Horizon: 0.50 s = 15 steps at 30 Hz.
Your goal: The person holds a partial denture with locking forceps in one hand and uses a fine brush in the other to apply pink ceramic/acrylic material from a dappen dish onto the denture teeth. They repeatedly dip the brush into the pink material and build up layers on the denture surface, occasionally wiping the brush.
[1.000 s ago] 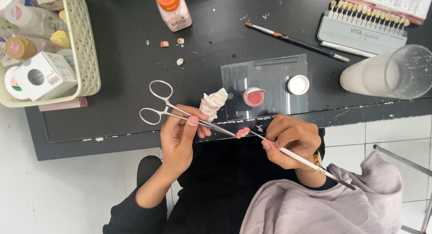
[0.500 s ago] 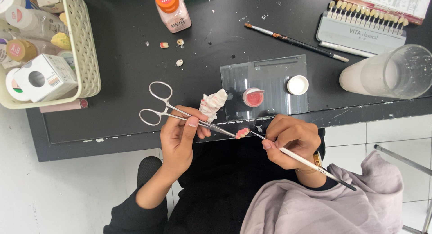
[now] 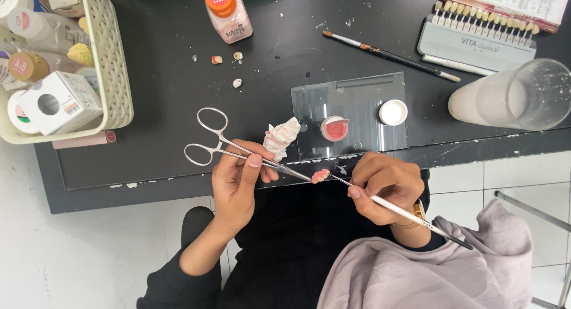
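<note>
A: Basket (image 3: 113,77), far left: cut off by the edge; bottles inside partly hidden.
B: Glass (image 3: 523,95), shade guide (image 3: 476,44), right: both cropped.
A: Piece (image 3: 320,176) at forceps (image 3: 238,148) tip: too small to identify.

Single head-worn view, steeply down and fairly close, over the black table's (image 3: 178,160) near edge.

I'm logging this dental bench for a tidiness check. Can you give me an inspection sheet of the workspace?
Surface: black benchtop, speckled with white flecks.
Job's things: forceps clamp a small pink dental piece; fine brush tip meets it.
Clutter: glass slab, pink paste jar, crumpled tissue, shade guide, basket.
Grippers: left hand holds forceps; right hand holds brush.
Cables: nothing seen.
Surroundings: white tiled floor.
</note>
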### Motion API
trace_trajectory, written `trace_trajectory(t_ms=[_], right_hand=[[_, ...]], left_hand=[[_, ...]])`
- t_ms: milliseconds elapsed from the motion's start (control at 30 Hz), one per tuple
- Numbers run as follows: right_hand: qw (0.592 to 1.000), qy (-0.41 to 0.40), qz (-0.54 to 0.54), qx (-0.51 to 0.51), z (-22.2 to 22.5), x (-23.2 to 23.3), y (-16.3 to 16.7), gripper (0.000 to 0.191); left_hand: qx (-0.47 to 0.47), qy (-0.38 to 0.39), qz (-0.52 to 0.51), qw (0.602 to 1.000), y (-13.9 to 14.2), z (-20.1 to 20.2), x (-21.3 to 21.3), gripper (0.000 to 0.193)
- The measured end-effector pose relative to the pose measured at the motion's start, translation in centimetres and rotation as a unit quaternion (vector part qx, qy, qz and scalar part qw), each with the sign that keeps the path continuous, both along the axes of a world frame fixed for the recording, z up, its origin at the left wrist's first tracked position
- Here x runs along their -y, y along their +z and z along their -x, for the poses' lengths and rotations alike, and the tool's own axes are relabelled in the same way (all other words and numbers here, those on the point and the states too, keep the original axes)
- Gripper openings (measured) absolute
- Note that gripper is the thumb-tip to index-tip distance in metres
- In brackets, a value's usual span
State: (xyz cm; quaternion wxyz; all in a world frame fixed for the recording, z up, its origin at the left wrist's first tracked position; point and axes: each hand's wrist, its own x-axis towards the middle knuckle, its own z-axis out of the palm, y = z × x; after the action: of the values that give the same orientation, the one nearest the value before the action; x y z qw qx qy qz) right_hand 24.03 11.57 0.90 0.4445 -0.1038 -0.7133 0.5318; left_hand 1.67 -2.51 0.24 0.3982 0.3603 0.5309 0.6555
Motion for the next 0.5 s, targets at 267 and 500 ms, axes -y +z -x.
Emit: trace_trajectory(t_ms=[267, 500], right_hand=[[1.000, 0.001, -0.008, 0.002, 0.00, -0.13, -0.22, 0.026], [1.000, -0.005, -0.003, -0.001, 0.00, -0.01, -0.16, 0.026]], left_hand=[[0.003, 0.001, -0.001, 1.000, 0.03, -0.01, -0.04, 0.019], [0.001, 0.001, -0.004, 1.000, -0.04, -0.01, -0.08, 0.019]])
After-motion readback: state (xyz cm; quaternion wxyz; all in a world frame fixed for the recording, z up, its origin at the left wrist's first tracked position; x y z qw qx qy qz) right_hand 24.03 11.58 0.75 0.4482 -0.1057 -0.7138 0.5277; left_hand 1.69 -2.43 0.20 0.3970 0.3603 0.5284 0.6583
